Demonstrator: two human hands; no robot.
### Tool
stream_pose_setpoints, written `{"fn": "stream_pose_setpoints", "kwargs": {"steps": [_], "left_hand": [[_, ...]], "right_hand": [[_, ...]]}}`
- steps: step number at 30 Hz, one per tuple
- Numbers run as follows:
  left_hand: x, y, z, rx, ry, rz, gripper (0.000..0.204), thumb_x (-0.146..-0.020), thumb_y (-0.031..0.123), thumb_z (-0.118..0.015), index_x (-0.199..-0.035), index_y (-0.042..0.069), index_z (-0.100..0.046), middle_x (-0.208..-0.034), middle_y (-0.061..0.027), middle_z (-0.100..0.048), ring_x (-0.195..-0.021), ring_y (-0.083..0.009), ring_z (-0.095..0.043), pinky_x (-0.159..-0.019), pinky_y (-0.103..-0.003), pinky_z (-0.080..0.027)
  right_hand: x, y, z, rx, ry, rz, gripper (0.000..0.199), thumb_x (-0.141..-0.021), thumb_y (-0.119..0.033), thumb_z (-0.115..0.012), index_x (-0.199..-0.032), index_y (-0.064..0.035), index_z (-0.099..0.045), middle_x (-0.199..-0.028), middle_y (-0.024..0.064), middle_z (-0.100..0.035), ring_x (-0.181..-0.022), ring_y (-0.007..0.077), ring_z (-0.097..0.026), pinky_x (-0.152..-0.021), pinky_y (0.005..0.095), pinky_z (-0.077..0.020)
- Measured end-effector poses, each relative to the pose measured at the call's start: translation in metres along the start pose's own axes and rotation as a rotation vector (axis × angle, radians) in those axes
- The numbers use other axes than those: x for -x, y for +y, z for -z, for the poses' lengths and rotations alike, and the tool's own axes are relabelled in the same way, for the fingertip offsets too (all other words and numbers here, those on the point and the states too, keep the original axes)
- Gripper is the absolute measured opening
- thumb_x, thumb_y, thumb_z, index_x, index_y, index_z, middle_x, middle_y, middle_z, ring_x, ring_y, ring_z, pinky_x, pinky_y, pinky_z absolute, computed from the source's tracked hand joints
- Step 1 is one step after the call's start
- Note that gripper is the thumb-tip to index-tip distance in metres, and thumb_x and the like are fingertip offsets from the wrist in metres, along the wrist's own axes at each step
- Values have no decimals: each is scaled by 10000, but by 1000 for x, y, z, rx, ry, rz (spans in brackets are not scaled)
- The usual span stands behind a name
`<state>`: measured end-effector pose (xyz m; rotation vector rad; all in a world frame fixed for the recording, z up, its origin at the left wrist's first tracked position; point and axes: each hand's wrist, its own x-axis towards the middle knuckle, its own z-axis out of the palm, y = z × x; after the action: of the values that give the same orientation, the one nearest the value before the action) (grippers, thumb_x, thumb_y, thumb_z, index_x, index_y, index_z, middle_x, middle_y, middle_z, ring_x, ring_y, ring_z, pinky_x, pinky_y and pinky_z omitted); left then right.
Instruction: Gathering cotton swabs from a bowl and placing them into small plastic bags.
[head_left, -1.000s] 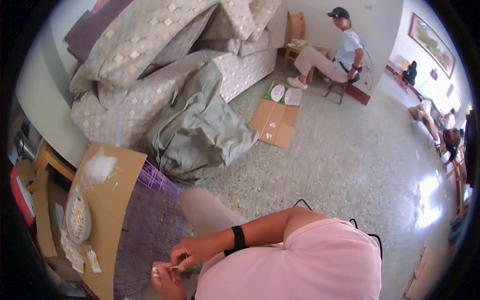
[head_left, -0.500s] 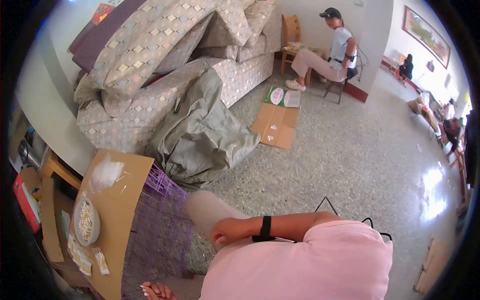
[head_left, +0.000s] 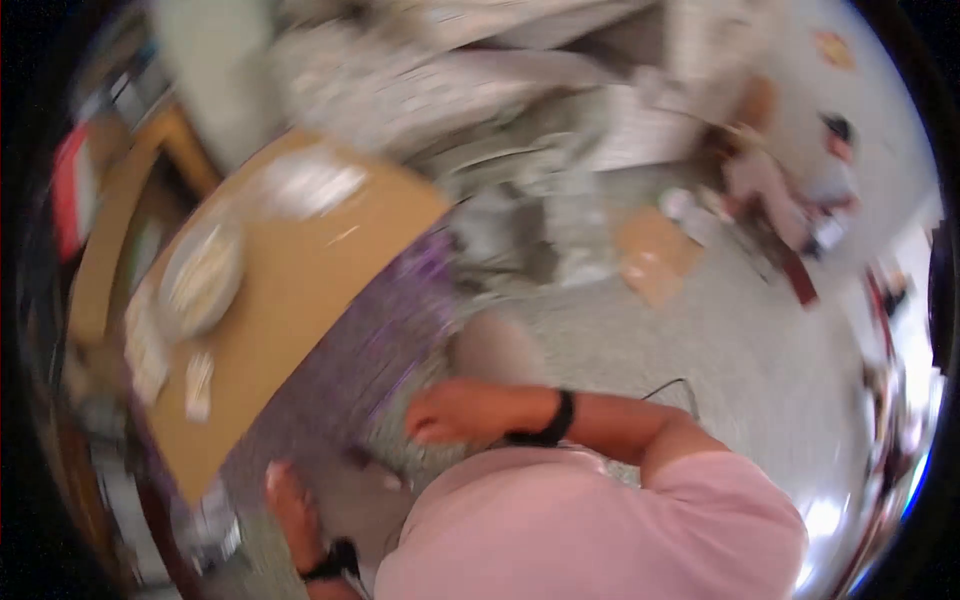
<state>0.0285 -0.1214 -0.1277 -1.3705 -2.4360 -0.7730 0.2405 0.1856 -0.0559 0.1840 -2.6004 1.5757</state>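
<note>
The picture is smeared by motion. My right hand is curled closed above my thigh; what it holds, if anything, is hidden. Lower left, my left hand hangs beside my other leg, near the cardboard's front corner, its fingers too blurred to read. A brown cardboard sheet forms a work surface at the left. On it stands a pale oval bowl of thin cotton swabs. Nearby lie a small bundle of swabs, more packed swabs at the left edge, and clear plastic bags farther back.
Purple netting hangs below the cardboard's near edge. Beyond it lie a grey-green cover and piled patterned cushions. A flattened carton is on the floor. Another person sits at the far right.
My view has swung left and down, so the cardboard and bowl appear nearer the middle. More of my left hand and its wristband now shows. My right hand stays curled.
</note>
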Motion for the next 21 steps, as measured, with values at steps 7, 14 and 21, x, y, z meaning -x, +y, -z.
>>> {"fn": "stream_pose_setpoints", "kwargs": {"steps": [7,14,21], "left_hand": [[-11,20,-6,1253,200,1023,177,-957,204,-497,-962,36,-553,-628,22,-374,-537,-85,-369,-489,-229,-328],[-22,17,-19,983,96,765,240,-988,276,-453,-973,58,-552,-638,33,-394,-543,-67,-371,-491,-220,-330],[-8,-2,-11,583,-105,851,342,-898,268,-469,-1081,-8,-556,-977,-153,-580,-941,-304,-532,-824,-431,-417]], "right_hand": [[-140,-21,76,542,139,289,217,-815,-204,-648,-992,-79,-629,-953,141,-603,-910,340,-574,-813,439,-472],[-276,-11,103,959,270,641,191,-780,-152,-620,-932,-41,-654,-1021,161,-631,-923,345,-599,-804,463,-482],[-317,2,70,1067,167,528,131,-730,-144,-598,-692,-60,-691,-726,154,-669,-687,317,-648,-637,445,-514]]}}
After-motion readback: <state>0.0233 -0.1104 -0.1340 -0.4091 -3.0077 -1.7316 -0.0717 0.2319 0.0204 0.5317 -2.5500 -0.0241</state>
